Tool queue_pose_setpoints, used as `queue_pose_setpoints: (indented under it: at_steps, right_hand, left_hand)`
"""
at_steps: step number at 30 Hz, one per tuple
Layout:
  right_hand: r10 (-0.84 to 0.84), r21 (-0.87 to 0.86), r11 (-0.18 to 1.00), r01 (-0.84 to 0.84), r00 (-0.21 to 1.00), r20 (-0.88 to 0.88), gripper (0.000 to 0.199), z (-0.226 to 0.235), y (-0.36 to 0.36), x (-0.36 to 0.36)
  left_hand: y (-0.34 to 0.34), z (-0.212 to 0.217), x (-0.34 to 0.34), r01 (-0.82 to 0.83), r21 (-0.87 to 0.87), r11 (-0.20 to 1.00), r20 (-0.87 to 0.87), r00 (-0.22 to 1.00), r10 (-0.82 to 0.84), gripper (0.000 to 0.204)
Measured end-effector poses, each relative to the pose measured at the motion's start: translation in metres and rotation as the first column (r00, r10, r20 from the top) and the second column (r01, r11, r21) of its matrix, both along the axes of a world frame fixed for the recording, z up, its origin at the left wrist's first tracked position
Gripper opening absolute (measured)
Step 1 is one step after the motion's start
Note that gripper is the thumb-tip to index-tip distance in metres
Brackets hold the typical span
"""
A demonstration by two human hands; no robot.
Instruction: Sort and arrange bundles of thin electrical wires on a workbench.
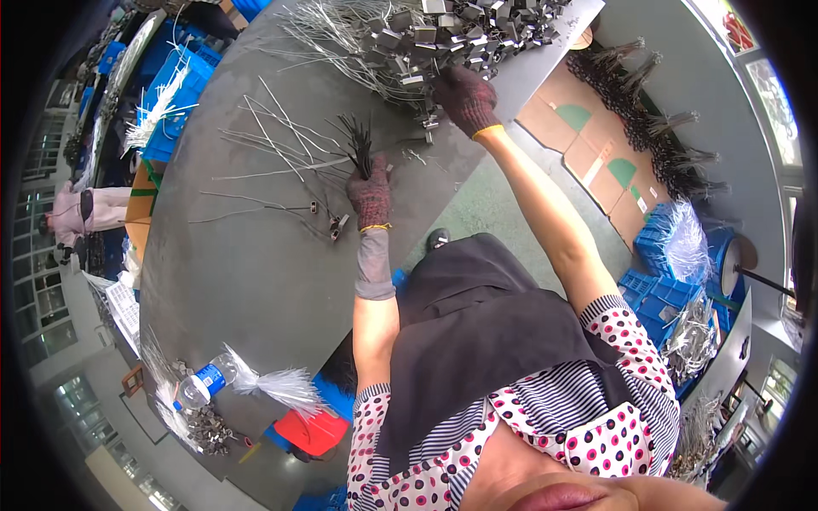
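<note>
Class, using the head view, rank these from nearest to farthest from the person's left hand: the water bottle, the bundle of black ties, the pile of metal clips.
From the left hand:
1. Bundle of black ties, gripped in it.
2. Pile of metal clips, up at the table's far end.
3. Water bottle, down at the near left edge.

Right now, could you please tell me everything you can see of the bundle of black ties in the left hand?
The ties are a small bunch of thin black strips, plastic by the look of them. The gloved left hand grips their lower ends, so they stand up and fan outward above the fist over the grey table. Loose grey wires lie just beside them. Only the glove visibly touches the bunch; whether its tips meet the wires cannot be told.
</note>
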State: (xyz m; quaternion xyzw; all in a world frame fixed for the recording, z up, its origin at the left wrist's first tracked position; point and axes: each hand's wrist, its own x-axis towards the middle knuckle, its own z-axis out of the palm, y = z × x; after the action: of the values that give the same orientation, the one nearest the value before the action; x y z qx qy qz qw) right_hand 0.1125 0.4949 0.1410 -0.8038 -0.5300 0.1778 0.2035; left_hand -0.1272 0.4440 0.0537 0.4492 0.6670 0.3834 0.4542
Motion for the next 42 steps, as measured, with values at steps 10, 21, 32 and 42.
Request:
queue_pose_setpoints:
  at_steps: [10, 21, 32, 42]
  right_hand:
    - [0.092, 0.204, 0.972, 0.116, 0.61, -0.787, 0.019, 0.004, -0.181, 0.025]
    - [-0.344, -0.424, 0.905, 0.034, 0.644, -0.683, 0.026, -0.102, -0.463, 0.076]
    - [-0.384, -0.4, 0.902, 0.163, 0.725, -0.572, 0.03, -0.115, -0.513, 0.088]
    - [-0.352, -0.422, 0.897, 0.133, 0.793, -0.497, 0.03, -0.111, -0.481, 0.104]
  left_hand:
    - [-0.046, 0.044, 0.106, 0.166, -0.112, 0.98, 0.553, 0.829, -0.077, 0.029]
    - [-0.054, 0.017, 0.143, 0.373, -0.144, 0.917, 0.93, 0.368, -0.004, 0.025]
    - [-0.042, 0.049, 0.06, 0.032, 0.07, 0.997, 0.987, 0.144, -0.074, 0.018]
    - [-0.049, 0.025, 0.026, -0.17, -0.246, 0.954, 0.967, 0.017, 0.252, 0.013]
